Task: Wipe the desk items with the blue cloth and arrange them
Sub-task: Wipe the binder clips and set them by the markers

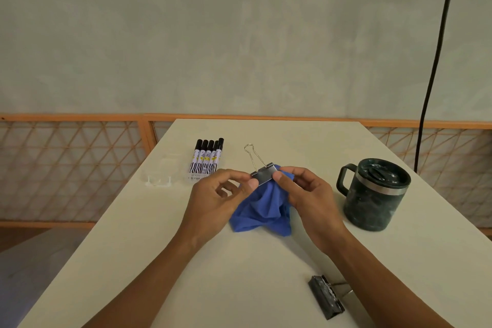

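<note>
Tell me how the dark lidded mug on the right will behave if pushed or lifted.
The mug looks squat with a broad flat base, so a low push would probably slide it rather than tip it. Its metal band suggests steel walls, so it is likely stiff and fairly heavy. The side handle should give a secure lift.

Extending both bare forearms forward from the lower edge, converging toward mid-frame, palms turning inward to face each other. Pinching the left end of the binder clip (pixel 262 178) with the left hand (pixel 221 194), thumb and forefinger closing, remaining fingers curling loosely beneath. Gripping the blue cloth (pixel 262 210) with the right hand (pixel 306 192), thumb pressing against the clip's right end, fingers curling behind.
</note>
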